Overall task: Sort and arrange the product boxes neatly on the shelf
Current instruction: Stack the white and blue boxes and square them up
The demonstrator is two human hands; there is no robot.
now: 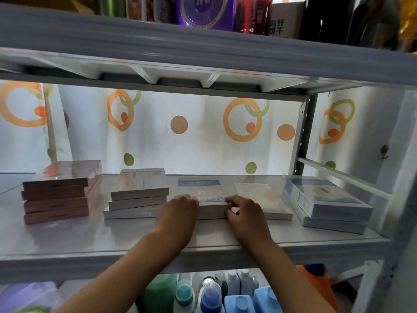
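On the middle shelf (67,242), the left hand (178,213) and right hand (244,213) grip the near corners of the blue-topped box (203,190), fingers curled round its edge; it lies flat between the white stack (138,193) and a single white box (262,201). To do this well, I judge, square its front edge with its neighbours; slide it evenly with both hands, keeping the gaps alike.

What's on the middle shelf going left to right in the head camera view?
Pink box stack → white box stack → blue-banded box gripped by both hands → single flat white box → blue-and-white box stack.
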